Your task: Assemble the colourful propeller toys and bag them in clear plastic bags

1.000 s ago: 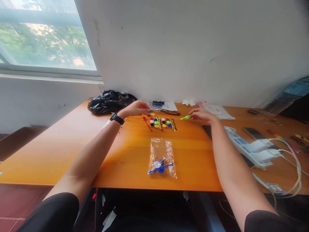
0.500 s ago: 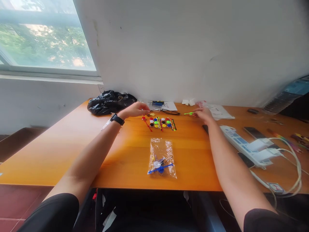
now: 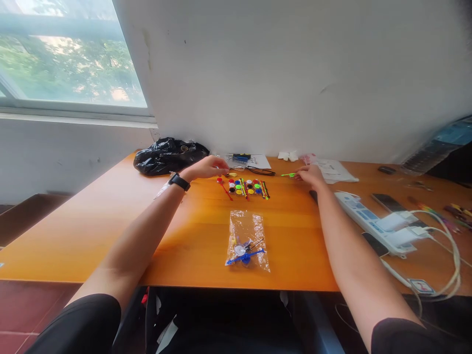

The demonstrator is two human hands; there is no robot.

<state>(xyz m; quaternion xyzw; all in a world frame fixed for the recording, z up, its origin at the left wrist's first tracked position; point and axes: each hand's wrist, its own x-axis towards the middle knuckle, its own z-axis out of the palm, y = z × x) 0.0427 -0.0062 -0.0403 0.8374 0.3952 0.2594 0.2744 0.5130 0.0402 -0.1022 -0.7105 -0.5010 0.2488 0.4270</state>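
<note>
My left hand (image 3: 208, 167), with a dark watch on its wrist, hovers at the back of the table. Its fingers are bent together at the tips, beside a small yellowish piece (image 3: 231, 174); what they hold, if anything, is hidden. At the right, the fingertips of my right hand (image 3: 309, 173) close on the end of a bright green plastic arrow (image 3: 287, 175). Between the hands lie two groups of coloured discs (image 3: 239, 187) and thin coloured sticks (image 3: 264, 190). A red arrow with a round red disc (image 3: 224, 189) is left of them. Nearer me lies a clear bag (image 3: 247, 221) containing a blue arrow and a white disc.
A black plastic bag (image 3: 165, 157) sits at the back left. Black cord (image 3: 261, 171), paper (image 3: 259, 161) and white tissue (image 3: 287, 156) lie along the wall. On the right are a white power strip (image 3: 363, 216) with plugged-in chargers, phones and looping cables.
The green arrow and my right hand have shifted very slightly. My left hand and the laid-out pieces look the same.
</note>
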